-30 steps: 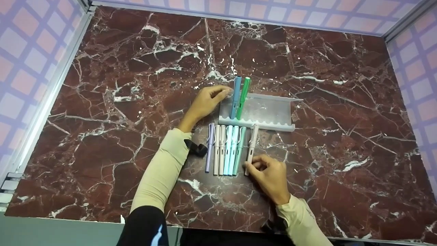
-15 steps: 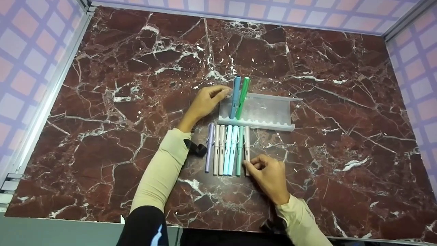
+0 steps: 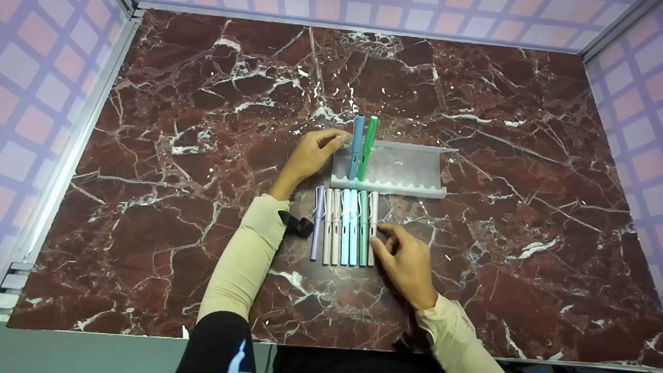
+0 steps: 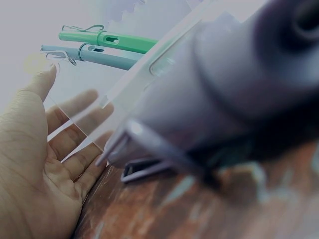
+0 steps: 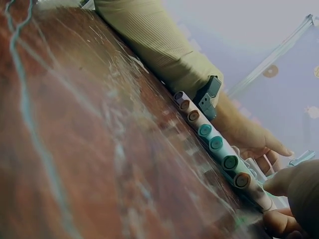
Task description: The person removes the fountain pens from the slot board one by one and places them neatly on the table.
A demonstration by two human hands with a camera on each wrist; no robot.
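My left hand holds the upper left corner of a clear plastic pen case. In the left wrist view, its fingers show through the clear panel, with the thumb at the edge. A blue pen and a green pen lean in the case's leftmost notches. Below it lies a row of capped pens: a purple pen, two taupe, two pale turquoise pens and a teal-green pen. My right hand pinches the row's rightmost taupe pen between thumb and fingers.
All of this stands on a dark red marbled table. Several notches along the case's front strip, right of the green pen, hold no pens. Checked panels border the table at the back and sides.
The right hand has brought the rightmost taupe pen left and straightened it against the row, then shifted up its barrel. The teal-green pen now lies straighter. The left hand stays put.
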